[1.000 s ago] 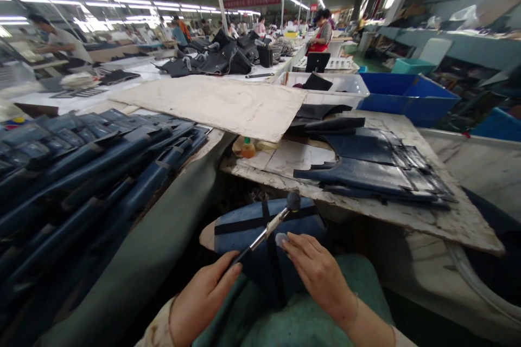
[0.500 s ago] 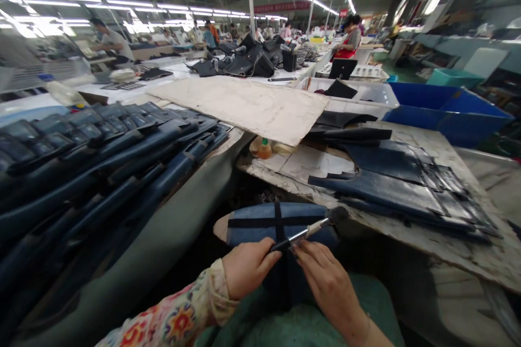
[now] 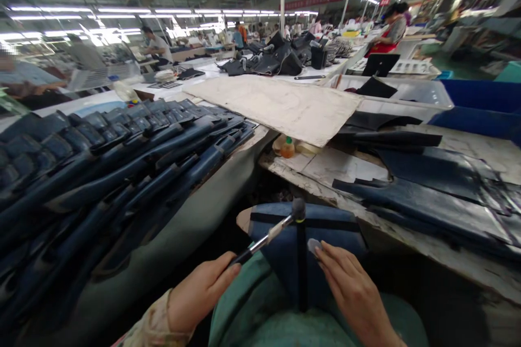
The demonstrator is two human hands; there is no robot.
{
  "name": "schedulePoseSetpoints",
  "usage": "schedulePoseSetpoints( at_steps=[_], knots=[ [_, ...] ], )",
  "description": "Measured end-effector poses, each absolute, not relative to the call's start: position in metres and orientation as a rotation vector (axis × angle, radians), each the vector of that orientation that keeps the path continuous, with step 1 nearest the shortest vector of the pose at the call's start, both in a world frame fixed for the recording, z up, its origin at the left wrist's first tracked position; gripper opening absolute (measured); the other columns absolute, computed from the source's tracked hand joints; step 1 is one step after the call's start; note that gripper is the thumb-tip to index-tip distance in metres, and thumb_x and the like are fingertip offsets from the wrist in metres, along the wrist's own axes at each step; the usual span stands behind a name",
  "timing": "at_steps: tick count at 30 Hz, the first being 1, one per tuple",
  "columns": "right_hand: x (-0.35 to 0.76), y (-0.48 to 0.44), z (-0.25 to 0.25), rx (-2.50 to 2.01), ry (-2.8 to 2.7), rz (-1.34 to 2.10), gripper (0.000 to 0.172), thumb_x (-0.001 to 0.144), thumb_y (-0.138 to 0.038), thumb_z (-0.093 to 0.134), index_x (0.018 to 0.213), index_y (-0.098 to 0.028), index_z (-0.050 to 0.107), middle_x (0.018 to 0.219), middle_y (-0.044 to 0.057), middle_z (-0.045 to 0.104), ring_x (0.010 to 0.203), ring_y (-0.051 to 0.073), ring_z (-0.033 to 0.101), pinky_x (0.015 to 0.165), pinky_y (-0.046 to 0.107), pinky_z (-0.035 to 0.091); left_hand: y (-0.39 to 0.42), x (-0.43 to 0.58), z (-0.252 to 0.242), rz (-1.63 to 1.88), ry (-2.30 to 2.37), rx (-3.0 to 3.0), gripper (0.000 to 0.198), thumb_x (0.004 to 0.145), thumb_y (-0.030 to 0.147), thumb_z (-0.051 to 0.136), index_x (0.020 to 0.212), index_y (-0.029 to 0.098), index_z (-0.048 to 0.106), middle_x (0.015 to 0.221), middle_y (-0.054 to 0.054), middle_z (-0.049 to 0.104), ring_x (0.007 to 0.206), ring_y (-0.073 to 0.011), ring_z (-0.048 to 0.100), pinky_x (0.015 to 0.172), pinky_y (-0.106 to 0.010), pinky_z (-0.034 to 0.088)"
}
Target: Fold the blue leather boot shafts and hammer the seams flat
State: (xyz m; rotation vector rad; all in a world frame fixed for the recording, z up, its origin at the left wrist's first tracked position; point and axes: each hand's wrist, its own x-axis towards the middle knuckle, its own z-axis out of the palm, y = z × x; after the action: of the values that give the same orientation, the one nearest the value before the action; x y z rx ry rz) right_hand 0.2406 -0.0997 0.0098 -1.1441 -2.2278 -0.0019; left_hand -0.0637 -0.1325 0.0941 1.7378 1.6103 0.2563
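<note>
My left hand (image 3: 203, 290) is closed around the dark grip of a hammer (image 3: 262, 241). The hammer has a shiny shaft, and its dark round head is over the upper edge of a blue leather-like piece (image 3: 328, 218). That piece lies over my lap, with crossed black strips (image 3: 302, 271) on it and a pale tip at its left end. Between the fingertips of my right hand (image 3: 352, 282) is a small flat greyish piece (image 3: 313, 246), held just above the blue surface right of the vertical strip. Green cloth (image 3: 240, 298) covers my lap.
Overlapping blue leather-like pieces (image 3: 163, 141) cover the left table. More blue panels (image 3: 427, 195) lie on the right table beside a small orange bottle (image 3: 287, 148). A cream board (image 3: 272, 103) bridges behind; white (image 3: 423, 89) and blue bins (image 3: 480, 103) stand farther right. People work beyond.
My left hand has drawn left and down, and the hammer head has swung left across the blue piece. My right hand has separated from the hammer, exposing the greyish piece. The view has turned left.
</note>
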Motion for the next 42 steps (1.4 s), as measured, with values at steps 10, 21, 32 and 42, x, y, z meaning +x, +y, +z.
schedulePoseSetpoints(
  at_steps=[10,21,32,42],
  knots=[
    [0.24,-0.098,0.01,-1.148,-2.227,-0.048,0.036,0.087,-0.016,0.045,0.121,-0.022,0.055,0.117,0.004,0.061,0.101,0.019,0.059,0.087,0.034,0.051,-0.166,-0.134,0.081,0.425,2.051,1.577,0.039,0.076,0.051,0.046,0.098,0.026,0.067,0.098,0.001,0.071,0.098,-0.0238,0.064,0.091,-0.03,0.047],
    [0.267,-0.087,0.02,-1.451,-1.948,0.262,0.037,0.086,-0.03,0.049,0.123,-0.024,0.05,0.108,0.006,0.062,0.099,0.019,0.06,0.086,0.032,0.051,0.018,-0.054,0.076,0.101,1.77,2.098,0.029,0.082,0.038,0.046,0.103,0.024,0.06,0.094,-0.002,0.069,0.088,-0.0187,0.063,0.078,-0.025,0.045],
    [0.292,-0.064,0.042,-1.684,-1.597,0.748,0.037,0.083,-0.039,0.048,0.114,-0.021,0.059,0.116,0.006,0.061,0.108,0.02,0.057,0.096,0.031,0.042,0.133,0.028,0.034,0.241,1.634,2.233,0.043,0.078,0.019,0.053,0.121,0.019,0.052,0.127,-0.01,0.054,0.12,-0.023,0.047,0.1,-0.036,0.036],
    [0.281,-0.01,0.062,-1.533,-1.523,1.04,0.035,0.071,-0.036,0.056,0.096,-0.013,0.066,0.093,0.008,0.068,0.091,0.025,0.062,0.085,0.036,0.045,-0.003,-0.088,0.006,0.657,1.627,1.77,0.047,0.078,0.05,0.046,0.112,0.021,0.06,0.111,-0.004,0.067,0.106,-0.0229,0.06,0.09,-0.033,0.049]
  ],
)
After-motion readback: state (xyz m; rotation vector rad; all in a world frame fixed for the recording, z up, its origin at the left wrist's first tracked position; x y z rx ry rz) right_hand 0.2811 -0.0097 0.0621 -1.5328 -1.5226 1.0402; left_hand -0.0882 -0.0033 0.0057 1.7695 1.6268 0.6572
